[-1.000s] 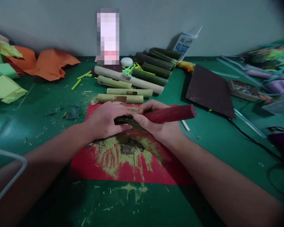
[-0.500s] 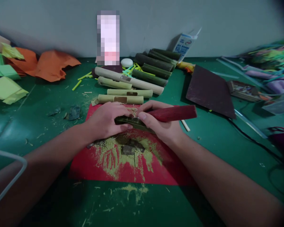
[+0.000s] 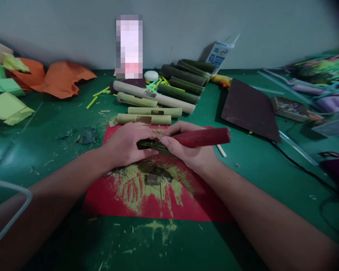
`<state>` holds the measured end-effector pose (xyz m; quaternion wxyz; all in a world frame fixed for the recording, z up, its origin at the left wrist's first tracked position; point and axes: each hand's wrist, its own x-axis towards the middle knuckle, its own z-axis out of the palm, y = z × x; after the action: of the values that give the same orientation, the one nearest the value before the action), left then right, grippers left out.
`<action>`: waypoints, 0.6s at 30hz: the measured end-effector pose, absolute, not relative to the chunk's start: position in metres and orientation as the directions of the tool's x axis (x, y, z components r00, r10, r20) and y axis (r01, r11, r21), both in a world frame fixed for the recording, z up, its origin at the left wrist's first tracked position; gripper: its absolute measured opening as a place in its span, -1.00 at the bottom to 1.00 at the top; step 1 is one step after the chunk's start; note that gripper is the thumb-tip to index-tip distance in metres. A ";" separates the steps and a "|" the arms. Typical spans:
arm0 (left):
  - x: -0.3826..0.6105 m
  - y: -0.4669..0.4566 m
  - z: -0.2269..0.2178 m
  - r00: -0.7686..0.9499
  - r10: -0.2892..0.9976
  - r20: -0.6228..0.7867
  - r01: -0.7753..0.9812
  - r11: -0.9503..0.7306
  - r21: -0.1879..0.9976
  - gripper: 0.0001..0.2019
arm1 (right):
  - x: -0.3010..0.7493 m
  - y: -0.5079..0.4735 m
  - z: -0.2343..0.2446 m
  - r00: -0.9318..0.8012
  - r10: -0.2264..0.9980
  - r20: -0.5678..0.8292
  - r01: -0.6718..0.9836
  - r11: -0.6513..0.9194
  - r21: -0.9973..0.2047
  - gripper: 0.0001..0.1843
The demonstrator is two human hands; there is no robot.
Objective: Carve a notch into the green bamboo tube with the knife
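A dark green bamboo tube (image 3: 149,144) lies crosswise over the red sheet, its left end clasped between the thumb and fingers of my left hand (image 3: 129,142). My right hand (image 3: 190,148) is closed around the red wooden handle of a carving knife (image 3: 205,137), which points left along the tube. The knife's blade is mostly hidden by my fingers at the tube's upper side. Both hands almost meet over the middle of the tube. Pale bamboo dust (image 3: 134,188) and dark scraps (image 3: 155,178) are spread on the red sheet (image 3: 101,203) below.
Peeled bamboo tubes with cut openings (image 3: 158,119) lie just beyond my hands, with green bamboo pieces (image 3: 183,75) behind. On the right are a dark board (image 3: 250,109) and a black cable (image 3: 296,160). Orange paper (image 3: 62,79) lies at the left, a milk carton (image 3: 219,56) by the wall.
My right hand and the knife have slid slightly left along the bamboo tube. My left hand keeps its hold in the same place.
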<state>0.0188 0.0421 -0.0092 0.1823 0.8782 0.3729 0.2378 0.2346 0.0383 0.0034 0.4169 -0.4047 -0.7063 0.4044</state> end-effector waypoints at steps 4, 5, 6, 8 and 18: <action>0.019 0.042 -0.009 0.611 0.742 0.277 0.567 -0.654 0.501 -0.70 | 0.235 0.041 -0.001 -0.335 0.898 0.285 0.284 0.384 -0.878 -0.61; 0.019 0.042 -0.008 0.610 0.745 0.272 0.571 -0.650 0.502 -0.71 | 0.235 0.041 -0.003 -0.340 0.890 0.305 0.290 0.407 -0.866 -0.64; 0.018 0.042 -0.008 0.607 0.749 0.265 0.576 -0.645 0.503 -0.71 | 0.234 0.041 -0.004 -0.345 0.879 0.329 0.293 0.433 -0.852 -0.67; 0.018 0.042 -0.007 0.602 0.758 0.252 0.585 -0.633 0.507 -0.72 | 0.233 0.041 -0.005 -0.351 0.855 0.382 0.291 0.487 -0.823 -0.73; 0.019 0.043 -0.004 0.601 0.755 0.263 0.580 -0.639 0.506 -0.79 | 0.234 0.039 -0.007 -0.344 0.836 0.426 0.327 0.533 -0.780 -0.79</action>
<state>0.0191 0.0431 -0.0038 0.1876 0.8748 0.3814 0.2324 0.2336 0.0388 -0.0073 0.4275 -0.3809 -0.7639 0.2977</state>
